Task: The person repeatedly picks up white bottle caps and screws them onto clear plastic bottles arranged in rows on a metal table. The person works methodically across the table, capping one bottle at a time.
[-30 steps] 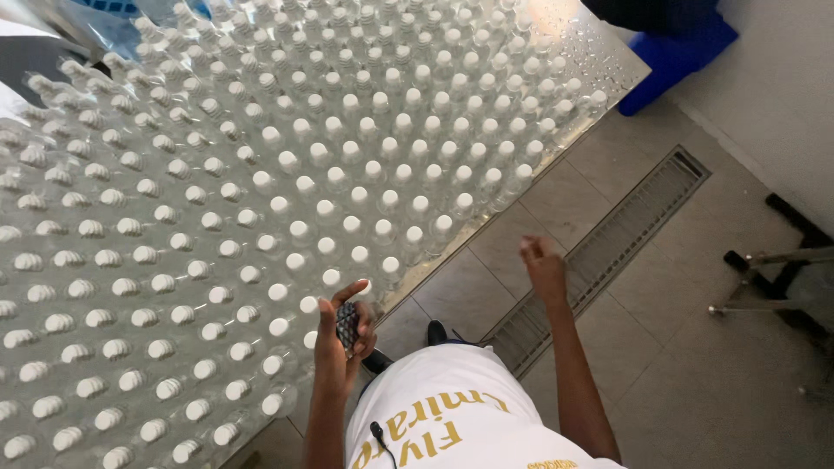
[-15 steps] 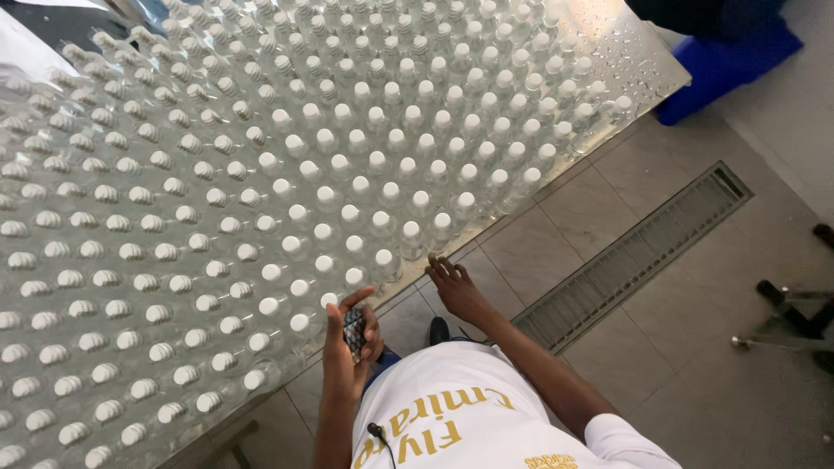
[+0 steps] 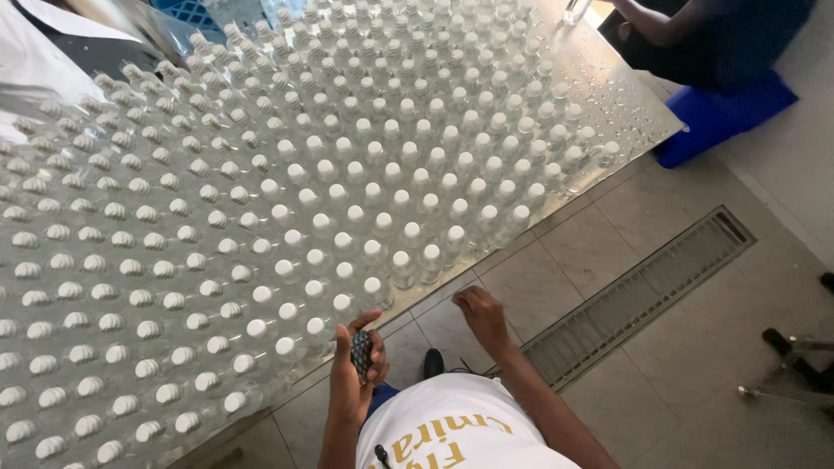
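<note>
A large metal table (image 3: 608,104) is packed with several rows of clear plastic bottles (image 3: 365,217) with white caps. My left hand (image 3: 352,373) is closed around a small dark handheld device (image 3: 361,352) just below the table's near edge. My right hand (image 3: 482,317) hangs a little below that edge with its fingers loosely curled and nothing in it, closest to the front-row bottles (image 3: 430,260). My white printed shirt (image 3: 452,430) fills the bottom of the view.
A long metal floor drain grate (image 3: 643,291) runs across the tiled floor to the right. Another person in dark clothes (image 3: 695,35) sits at the far right by a blue object (image 3: 721,117). A person in white (image 3: 35,61) stands top left. A metal stand leg (image 3: 790,356) is far right.
My right hand has dropped from a raised position out at the right and come in toward the table's near edge. My left hand has kept the dark device.
</note>
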